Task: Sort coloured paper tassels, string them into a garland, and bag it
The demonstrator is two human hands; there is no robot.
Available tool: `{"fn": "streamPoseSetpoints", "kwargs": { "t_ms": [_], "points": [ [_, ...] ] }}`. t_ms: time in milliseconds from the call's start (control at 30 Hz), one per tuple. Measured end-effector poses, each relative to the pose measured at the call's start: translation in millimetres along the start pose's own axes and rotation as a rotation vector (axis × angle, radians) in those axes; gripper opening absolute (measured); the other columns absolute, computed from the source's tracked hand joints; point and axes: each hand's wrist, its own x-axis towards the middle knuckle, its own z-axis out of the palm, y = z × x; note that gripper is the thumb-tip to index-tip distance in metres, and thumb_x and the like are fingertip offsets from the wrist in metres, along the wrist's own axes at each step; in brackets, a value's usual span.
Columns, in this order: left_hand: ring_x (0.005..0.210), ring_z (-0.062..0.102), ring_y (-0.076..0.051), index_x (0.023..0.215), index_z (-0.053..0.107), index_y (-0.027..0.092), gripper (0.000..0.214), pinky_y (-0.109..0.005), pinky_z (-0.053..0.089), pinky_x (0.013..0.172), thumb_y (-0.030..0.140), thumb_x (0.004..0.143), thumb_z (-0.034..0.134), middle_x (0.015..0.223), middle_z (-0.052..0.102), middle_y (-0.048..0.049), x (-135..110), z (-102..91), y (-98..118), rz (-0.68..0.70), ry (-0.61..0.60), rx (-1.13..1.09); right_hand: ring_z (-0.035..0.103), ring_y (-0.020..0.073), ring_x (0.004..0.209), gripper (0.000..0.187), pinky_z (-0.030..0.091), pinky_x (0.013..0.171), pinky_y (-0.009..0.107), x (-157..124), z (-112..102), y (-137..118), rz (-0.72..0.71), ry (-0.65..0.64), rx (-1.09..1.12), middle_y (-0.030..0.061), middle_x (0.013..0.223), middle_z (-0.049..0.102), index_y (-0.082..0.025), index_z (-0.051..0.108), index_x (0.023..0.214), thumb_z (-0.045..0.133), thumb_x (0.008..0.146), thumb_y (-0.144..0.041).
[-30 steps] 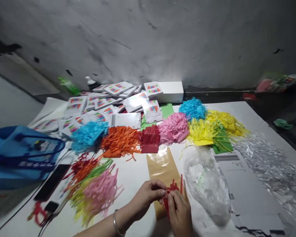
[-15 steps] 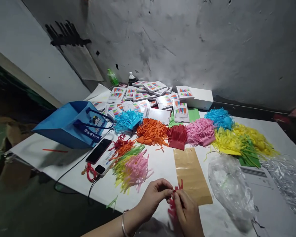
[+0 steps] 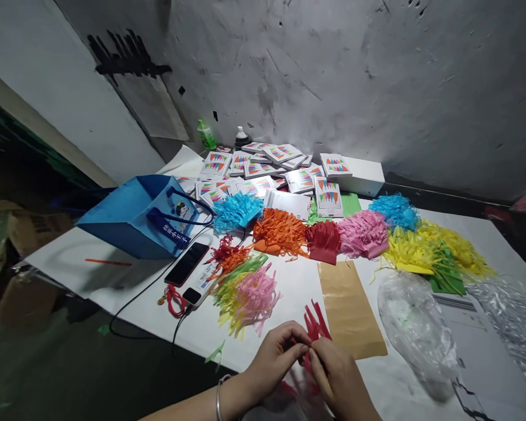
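Pinching red fringe (image 3: pixel 315 328): held in thumb-and-finger grips of the left hand (image 3: pixel 277 354) and right hand (image 3: pixel 339 371), above the desk's (image 3: pixel 296 286) near edge, apparently from both sides to control thin strips.
Hand pose: reaching in from the near edge, angled inward, with fingertips almost meeting; rearmost right fingers impossible to make out.
Coloured fringe bundles (image 3: pixel 363 235): ranged toward the right edge, likely keeping colours apart.
Brown paper (image 3: pixel 353 310): lying flat just beyond the right hand.
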Motion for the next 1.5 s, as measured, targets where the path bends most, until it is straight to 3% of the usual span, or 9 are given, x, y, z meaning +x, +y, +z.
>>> {"fn": "streamPoseSetpoints", "kwargs": {
  "t_ms": [233, 500, 733, 833, 1000, 1167, 1367, 1433, 1500],
  "points": [
    [0.077, 0.060, -0.016, 0.088, 0.066, 0.016, 0.011, -0.025, 0.049, 0.069, 0.023, 0.084, 0.059, 0.085, 0.064, -0.0057, -7, -9.8, 9, 0.088, -0.043, 0.221, 0.062, 0.0149, 0.076, 0.021, 0.046, 0.066, 0.022, -6, 5, -4, 0.188, -0.076, 0.247, 0.0029, 0.083, 0.065, -0.022, 0.059, 0.092, 0.040, 0.097, -0.030],
    [0.069, 0.059, -0.014, 0.077, 0.069, 0.014, 0.005, -0.024, 0.046, 0.065, 0.017, 0.073, 0.067, 0.072, 0.066, -0.0022, -4, -16.0, 5, -0.071, 0.019, 0.162, 0.059, 0.0139, 0.069, 0.025, 0.043, 0.063, 0.022, -10, 15, 2, 0.160, -0.089, 0.238, 0.0008, 0.076, 0.061, -0.022, 0.059, 0.089, 0.038, 0.098, -0.030],
    [0.051, 0.056, -0.013, 0.072, 0.064, 0.011, 0.029, -0.026, 0.045, 0.056, 0.038, 0.066, 0.073, 0.060, 0.063, -0.0021, 1, -24.7, -6, -0.328, -0.100, -0.132, 0.062, 0.0139, 0.071, 0.025, 0.045, 0.064, 0.021, -13, 21, 3, 0.159, -0.089, 0.282, 0.0008, 0.078, 0.064, -0.023, 0.060, 0.088, 0.037, 0.098, -0.030],
    [0.059, 0.056, -0.013, 0.077, 0.062, 0.013, 0.020, -0.026, 0.045, 0.059, 0.034, 0.077, 0.063, 0.066, 0.062, -0.0011, -4, -25.5, -10, -0.227, -0.103, 0.090, 0.063, 0.0142, 0.072, 0.023, 0.047, 0.066, 0.022, -17, 29, 9, 0.123, -0.114, 0.273, 0.0010, 0.080, 0.065, -0.023, 0.060, 0.091, 0.038, 0.098, -0.028],
    [0.078, 0.054, -0.015, 0.084, 0.058, 0.018, 0.013, -0.026, 0.043, 0.072, 0.016, 0.087, 0.045, 0.084, 0.063, -0.0037, -12, -26.8, -13, 0.108, -0.079, 0.725, 0.064, 0.0174, 0.079, 0.013, 0.049, 0.070, 0.026, -10, 45, 22, -0.074, 0.034, 0.088, 0.0027, 0.088, 0.067, -0.024, 0.057, 0.103, 0.049, 0.094, -0.025],
    [0.079, 0.053, -0.017, 0.088, 0.054, 0.018, 0.012, -0.026, 0.043, 0.071, 0.015, 0.088, 0.042, 0.089, 0.062, -0.0062, -10, -38.4, -10, 0.141, 0.025, 0.916, 0.062, 0.0170, 0.065, 0.013, 0.047, 0.078, 0.034, 4, 60, 30, -0.253, 0.153, -0.105, -0.0002, 0.075, 0.067, -0.024, 0.057, 0.093, 0.046, 0.094, -0.020],
    [0.077, 0.056, -0.015, 0.088, 0.055, 0.019, 0.015, -0.024, 0.045, 0.069, 0.013, 0.087, 0.042, 0.089, 0.064, -0.0052, -10, -53.6, -19, 0.117, 0.031, 0.859, 0.061, 0.0188, 0.065, 0.028, 0.048, 0.067, 0.031, -2, 92, 45, -0.102, 0.100, -0.001, 0.0012, 0.070, 0.066, -0.025, 0.059, 0.082, 0.037, 0.098, -0.035],
    [0.077, 0.058, -0.015, 0.088, 0.058, 0.019, 0.015, -0.024, 0.046, 0.071, 0.012, 0.086, 0.045, 0.088, 0.066, -0.0042, -4, -73.7, -20, 0.109, 0.033, 0.843, 0.061, 0.0202, 0.068, 0.036, 0.048, 0.066, 0.030, 3, 102, 50, 0.001, 0.093, 0.057, 0.0026, 0.071, 0.066, -0.025, 0.061, 0.080, 0.036, 0.097, -0.045],
    [0.083, 0.060, -0.016, 0.093, 0.061, 0.019, 0.017, -0.025, 0.047, 0.075, 0.013, 0.086, 0.046, 0.091, 0.067, -0.0042, 7, -108.9, -16, 0.079, 0.172, 0.874, 0.061, 0.0216, 0.072, 0.041, 0.047, 0.068, 0.030, 17, 110, 53, 0.132, 0.118, 0.105, 0.0036, 0.073, 0.067, -0.025, 0.062, 0.079, 0.036, 0.095, -0.053]
  ]
}}
